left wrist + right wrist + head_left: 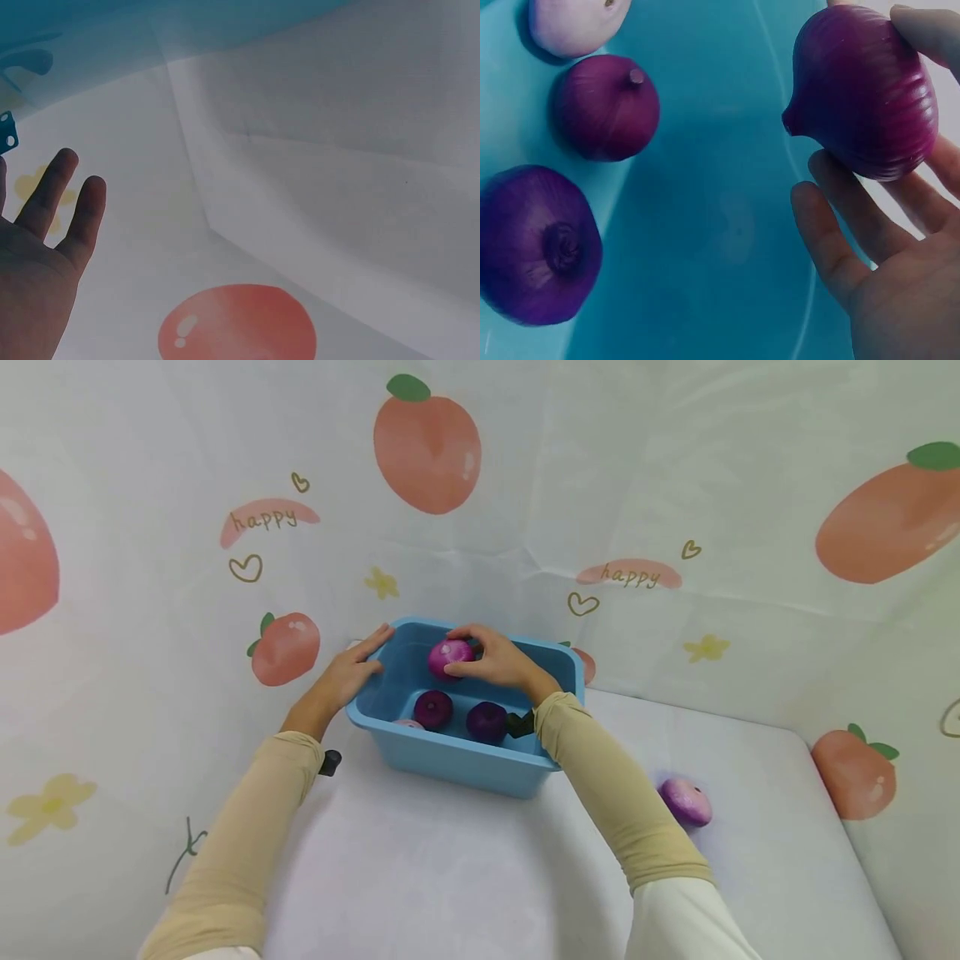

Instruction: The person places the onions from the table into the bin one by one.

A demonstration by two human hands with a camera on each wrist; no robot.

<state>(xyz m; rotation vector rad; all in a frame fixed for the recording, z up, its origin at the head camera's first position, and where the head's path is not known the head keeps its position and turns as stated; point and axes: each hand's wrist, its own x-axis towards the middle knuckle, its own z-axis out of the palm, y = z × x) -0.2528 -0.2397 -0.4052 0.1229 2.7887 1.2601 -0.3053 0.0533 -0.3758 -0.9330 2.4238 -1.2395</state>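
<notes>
Onion [446, 656], glossy and purple, sits near mid-frame inside the tub [457, 767], held by the right hand [498, 660], thumb and fingers curled round it; likely firm, light, slightly slippery, best gripped at its round sides. The left hand [348, 672], fingers extended, seemingly touches the left rim. Walls limit sideways moves; upward looks open.

White surface [465, 868] beneath blue bin [457, 770], pink onion [686, 802]

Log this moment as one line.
right hand: holds magenta onion above floor of blue bin | left hand: at bin's left end | inside: two dark onions, pale onion | table: pink-purple onion
</notes>
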